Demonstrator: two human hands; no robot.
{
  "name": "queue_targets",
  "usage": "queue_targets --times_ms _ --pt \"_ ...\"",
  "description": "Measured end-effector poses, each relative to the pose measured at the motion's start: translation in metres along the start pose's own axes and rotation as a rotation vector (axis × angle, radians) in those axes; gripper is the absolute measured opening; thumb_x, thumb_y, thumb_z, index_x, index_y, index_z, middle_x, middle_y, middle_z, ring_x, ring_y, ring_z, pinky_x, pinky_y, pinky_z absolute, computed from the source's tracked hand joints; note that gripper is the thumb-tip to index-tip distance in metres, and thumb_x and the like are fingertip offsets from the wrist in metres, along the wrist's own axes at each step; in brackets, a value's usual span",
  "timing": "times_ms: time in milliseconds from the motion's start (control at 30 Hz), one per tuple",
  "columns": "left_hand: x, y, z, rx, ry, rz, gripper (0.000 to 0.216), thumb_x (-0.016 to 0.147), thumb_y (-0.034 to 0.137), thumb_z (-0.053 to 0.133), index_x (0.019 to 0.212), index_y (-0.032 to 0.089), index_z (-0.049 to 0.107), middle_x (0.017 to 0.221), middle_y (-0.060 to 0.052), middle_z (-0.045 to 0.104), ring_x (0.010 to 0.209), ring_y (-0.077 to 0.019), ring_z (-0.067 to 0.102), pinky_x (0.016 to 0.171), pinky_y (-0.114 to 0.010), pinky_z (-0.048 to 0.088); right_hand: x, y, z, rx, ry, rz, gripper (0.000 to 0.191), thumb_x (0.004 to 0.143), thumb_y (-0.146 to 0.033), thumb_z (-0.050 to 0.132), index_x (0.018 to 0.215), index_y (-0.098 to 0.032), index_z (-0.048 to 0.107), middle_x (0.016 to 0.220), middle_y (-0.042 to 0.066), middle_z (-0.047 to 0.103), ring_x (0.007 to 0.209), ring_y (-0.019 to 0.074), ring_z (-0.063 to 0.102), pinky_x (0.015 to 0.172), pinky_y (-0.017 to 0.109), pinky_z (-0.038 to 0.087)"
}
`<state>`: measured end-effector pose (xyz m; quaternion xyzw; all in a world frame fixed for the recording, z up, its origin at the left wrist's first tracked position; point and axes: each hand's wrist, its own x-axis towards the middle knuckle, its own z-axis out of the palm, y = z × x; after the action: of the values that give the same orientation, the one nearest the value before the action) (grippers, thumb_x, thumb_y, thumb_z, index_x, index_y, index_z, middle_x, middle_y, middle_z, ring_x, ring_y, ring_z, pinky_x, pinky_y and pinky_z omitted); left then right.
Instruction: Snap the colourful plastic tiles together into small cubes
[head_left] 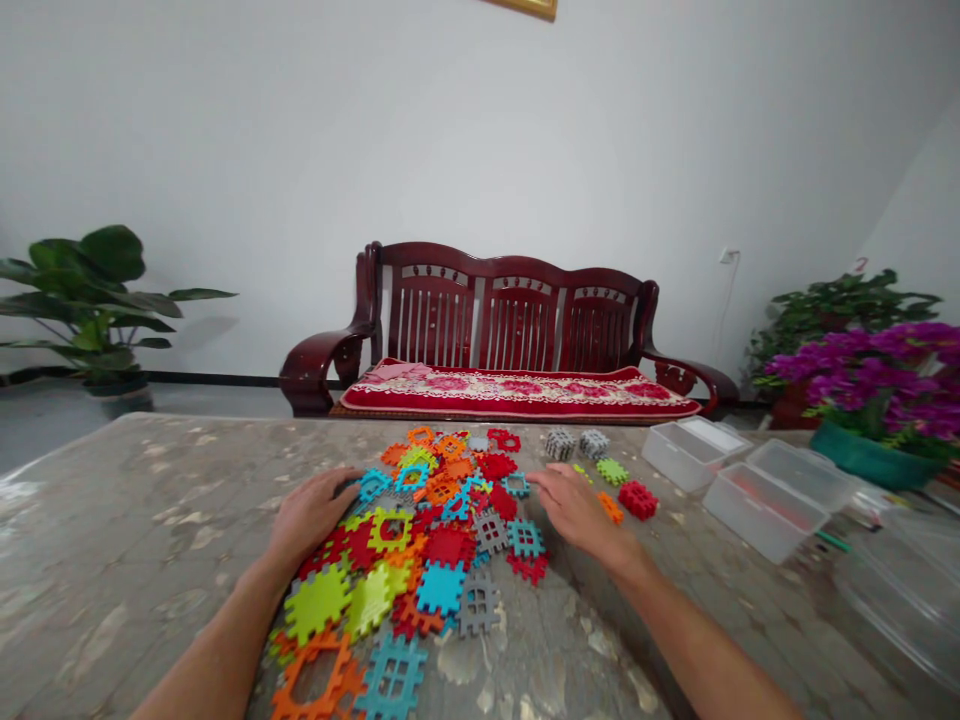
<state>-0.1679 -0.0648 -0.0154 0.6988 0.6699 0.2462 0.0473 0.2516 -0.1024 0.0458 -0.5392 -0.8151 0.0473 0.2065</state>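
A heap of flat, notched plastic tiles [420,540] in red, orange, blue, lime and grey lies spread across the marbled table [150,520]. My left hand [313,512] rests palm down on the heap's left edge, fingers curled over a blue tile [373,484]. My right hand [577,510] lies at the heap's right side, fingers stretched toward a small blue tile [516,485], holding nothing. Two built grey cubes [576,443], a red cube [639,498], a green piece [612,470] and an orange piece [610,507] sit just right of that hand.
Clear plastic boxes [772,490] stand at the table's right, with a purple flower pot [877,400] behind them. Beyond the table is a dark wooden bench [510,340] with a red cushion. A leafy plant [90,310] stands at the far left.
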Motion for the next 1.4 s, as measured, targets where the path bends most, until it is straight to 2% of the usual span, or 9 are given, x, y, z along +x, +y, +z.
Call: queue_targets --times_ms 200,367,533,633,867,1033,1133,1267,1400 --pt "0.0 0.001 0.0 0.013 0.0 -0.004 0.048 0.091 0.048 0.04 0.119 0.027 0.073 0.131 -0.004 0.071 0.122 -0.0281 0.063 0.108 -0.04 0.044 0.023 0.005 0.01 -0.175 -0.144 -0.112 0.03 0.098 -0.03 0.046 0.097 -0.029 0.077 0.109 0.003 0.076 0.115 0.0244 0.059 0.108 0.041 0.037" --pt "-0.001 0.001 0.001 0.008 0.011 -0.01 0.044 0.091 0.047 0.041 0.116 0.03 0.073 0.128 -0.001 0.072 0.12 -0.025 0.064 0.107 -0.036 0.044 0.024 0.015 -0.003 -0.221 -0.165 -0.107 0.026 0.095 -0.026 0.053 0.082 -0.026 0.076 0.099 0.007 0.077 0.106 0.0246 0.061 0.102 0.037 0.038" --pt "0.0 0.001 0.0 0.001 0.012 -0.004 0.045 0.09 0.047 0.041 0.115 0.029 0.073 0.127 -0.002 0.073 0.119 -0.0268 0.064 0.106 -0.038 0.045 0.017 0.008 -0.021 -0.246 -0.185 -0.018 0.029 0.097 -0.026 0.048 0.099 -0.022 0.077 0.108 0.009 0.075 0.108 0.0244 0.062 0.1 0.037 0.04" --pt "0.0 0.001 0.001 0.004 0.004 -0.017 0.046 0.09 0.047 0.04 0.116 0.028 0.073 0.128 -0.002 0.072 0.119 -0.0276 0.064 0.106 -0.039 0.045 0.006 -0.004 -0.026 -0.153 -0.146 0.006 0.027 0.093 -0.032 0.057 0.113 -0.024 0.074 0.119 0.007 0.072 0.116 0.024 0.06 0.102 0.036 0.04" --pt "0.001 -0.002 0.004 0.004 0.02 -0.022 0.043 0.09 0.045 0.043 0.116 0.029 0.073 0.129 -0.002 0.072 0.12 -0.0268 0.064 0.106 -0.038 0.045 -0.027 -0.028 -0.018 -0.05 -0.243 -0.083 0.06 0.074 -0.046 0.08 0.129 -0.026 0.067 0.138 0.007 0.064 0.139 0.0312 0.042 0.118 0.048 0.025" --pt "0.001 -0.002 0.003 0.016 0.004 -0.019 0.045 0.091 0.045 0.04 0.116 0.028 0.073 0.129 -0.003 0.072 0.12 -0.0281 0.064 0.106 -0.04 0.045 -0.034 -0.033 -0.013 0.007 -0.283 -0.064 0.054 0.076 -0.04 0.079 0.127 -0.025 0.069 0.133 0.006 0.067 0.136 0.0302 0.046 0.118 0.046 0.027" --pt "0.001 -0.002 0.004 0.02 0.0 -0.021 0.045 0.091 0.045 0.04 0.118 0.027 0.072 0.13 -0.003 0.071 0.121 -0.0279 0.063 0.107 -0.04 0.044 -0.025 -0.019 -0.015 0.061 -0.207 -0.028 0.045 0.078 -0.037 0.074 0.122 -0.026 0.072 0.13 0.006 0.069 0.13 0.0285 0.053 0.113 0.044 0.035" --pt "0.002 -0.002 0.003 0.015 -0.003 -0.034 0.045 0.091 0.046 0.041 0.117 0.029 0.072 0.129 -0.002 0.071 0.12 -0.0274 0.063 0.107 -0.039 0.045 0.011 0.016 -0.021 0.135 -0.079 0.159 0.036 0.086 -0.026 0.06 0.12 -0.021 0.072 0.12 0.008 0.074 0.111 0.0226 0.067 0.101 0.035 0.047" --pt "0.002 -0.003 0.004 0.016 -0.012 -0.026 0.046 0.091 0.047 0.039 0.118 0.028 0.072 0.131 -0.003 0.071 0.121 -0.0281 0.063 0.107 -0.04 0.044 0.051 0.033 -0.019 -0.069 -0.237 0.202 0.046 0.081 -0.028 0.067 0.127 -0.022 0.068 0.129 0.007 0.07 0.117 0.0246 0.065 0.1 0.033 0.048"
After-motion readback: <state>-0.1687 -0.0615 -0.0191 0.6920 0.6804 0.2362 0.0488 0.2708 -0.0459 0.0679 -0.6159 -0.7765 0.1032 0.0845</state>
